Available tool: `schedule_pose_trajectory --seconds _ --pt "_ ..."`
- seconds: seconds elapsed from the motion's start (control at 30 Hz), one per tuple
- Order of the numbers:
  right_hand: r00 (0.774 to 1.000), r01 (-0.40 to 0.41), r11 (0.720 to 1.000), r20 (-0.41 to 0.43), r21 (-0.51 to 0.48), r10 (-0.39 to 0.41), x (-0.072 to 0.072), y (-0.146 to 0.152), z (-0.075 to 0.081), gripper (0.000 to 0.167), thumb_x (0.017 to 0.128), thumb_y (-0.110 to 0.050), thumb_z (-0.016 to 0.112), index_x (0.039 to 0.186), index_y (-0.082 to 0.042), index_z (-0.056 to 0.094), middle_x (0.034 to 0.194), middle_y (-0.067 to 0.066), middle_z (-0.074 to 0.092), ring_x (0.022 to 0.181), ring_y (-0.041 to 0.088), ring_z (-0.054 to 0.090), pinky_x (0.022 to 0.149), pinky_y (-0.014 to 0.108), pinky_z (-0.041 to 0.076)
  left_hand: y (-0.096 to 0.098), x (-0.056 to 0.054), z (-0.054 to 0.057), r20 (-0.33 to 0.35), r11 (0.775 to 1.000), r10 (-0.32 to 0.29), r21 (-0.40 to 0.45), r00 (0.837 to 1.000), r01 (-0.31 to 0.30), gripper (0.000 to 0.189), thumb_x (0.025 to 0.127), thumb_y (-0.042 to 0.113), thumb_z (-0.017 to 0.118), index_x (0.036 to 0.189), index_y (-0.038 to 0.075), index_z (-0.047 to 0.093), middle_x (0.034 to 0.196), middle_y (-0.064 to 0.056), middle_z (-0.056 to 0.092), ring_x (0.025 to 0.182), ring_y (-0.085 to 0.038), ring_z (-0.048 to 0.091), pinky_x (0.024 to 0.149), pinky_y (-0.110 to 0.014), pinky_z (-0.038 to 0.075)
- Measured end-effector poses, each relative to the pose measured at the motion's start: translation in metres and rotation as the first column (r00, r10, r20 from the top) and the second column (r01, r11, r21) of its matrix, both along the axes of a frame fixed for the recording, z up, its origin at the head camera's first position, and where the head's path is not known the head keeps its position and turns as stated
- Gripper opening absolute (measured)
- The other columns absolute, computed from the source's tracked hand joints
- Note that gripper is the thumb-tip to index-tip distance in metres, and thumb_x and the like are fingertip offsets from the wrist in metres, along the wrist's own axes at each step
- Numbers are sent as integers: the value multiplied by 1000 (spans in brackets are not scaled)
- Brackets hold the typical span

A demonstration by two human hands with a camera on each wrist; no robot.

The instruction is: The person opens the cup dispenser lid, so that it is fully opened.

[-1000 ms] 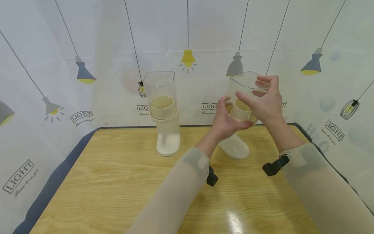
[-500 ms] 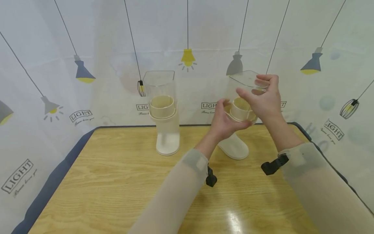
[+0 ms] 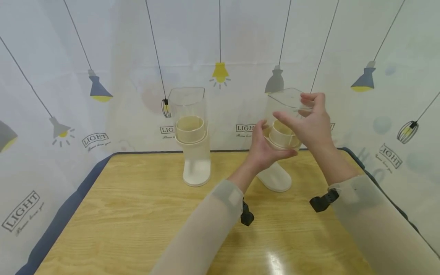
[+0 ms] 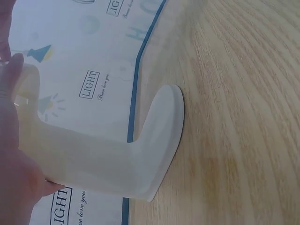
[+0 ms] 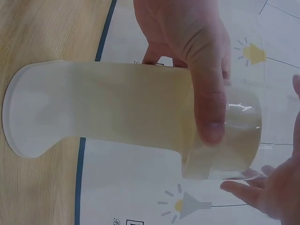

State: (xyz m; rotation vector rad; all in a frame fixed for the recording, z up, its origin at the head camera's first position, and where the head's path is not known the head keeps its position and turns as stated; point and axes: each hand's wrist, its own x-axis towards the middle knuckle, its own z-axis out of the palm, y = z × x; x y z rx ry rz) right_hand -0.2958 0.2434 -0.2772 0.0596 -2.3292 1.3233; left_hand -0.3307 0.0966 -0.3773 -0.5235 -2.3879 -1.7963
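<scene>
In the head view, a clear container [image 3: 275, 108] sits in the ring-shaped top of a cream stand [image 3: 275, 177], turned slightly on its foot. My left hand [image 3: 262, 152] grips the ring at the container's base. In the right wrist view its thumb [image 5: 211, 112] lies across the lower clear wall. Higher up, my right hand [image 3: 313, 126] holds the container's upper part, thumb in front and fingers by the rim. The stand [image 4: 89, 157] in the left wrist view has its flat foot on the table. A cream cylinder [image 3: 281, 134] shows inside the container.
A second, matching stand [image 3: 197, 168] with a clear container [image 3: 187, 109] stands upright to the left, near the table's back edge. The wooden table [image 3: 137, 214] ends at a lamp-printed cloth backdrop [image 3: 130, 76]. Black cameras are strapped to both wrists.
The head view has shifted a little, so everything appears slightly lower. Both hands keep almost the same hold on the right-hand stand and container, with no clear movement.
</scene>
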Motion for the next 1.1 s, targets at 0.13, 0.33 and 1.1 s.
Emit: schedule_pose_trajectory --seconds 0.13,0.33,1.1 --pt "1000 24 1000 -15 -6 -24 -2 -5 0 100 84 -58 92 156 -18 35 168 10 47 143 38 62 113 59 56 0 -2 -2 -21 1000 1 10 1000 -1 124 72 42 105 166 26 26 163 -3 43 142 -20 51 120 -43 49" --pt "996 89 995 -5 -43 -89 -6 -11 -2 90 85 -59 89 152 -25 40 164 5 53 137 33 66 107 52 59 1 -5 -4 -14 1000 -4 23 1000 4 121 72 43 105 164 25 29 161 -3 44 137 -18 54 118 -41 50" --pt "990 135 984 -12 -120 -137 -2 -21 -1 77 84 -58 89 142 -27 49 160 -4 53 133 23 64 104 44 57 0 0 -9 -27 999 34 38 999 -33 118 73 48 103 163 24 30 154 -1 49 124 -12 57 103 -31 55"
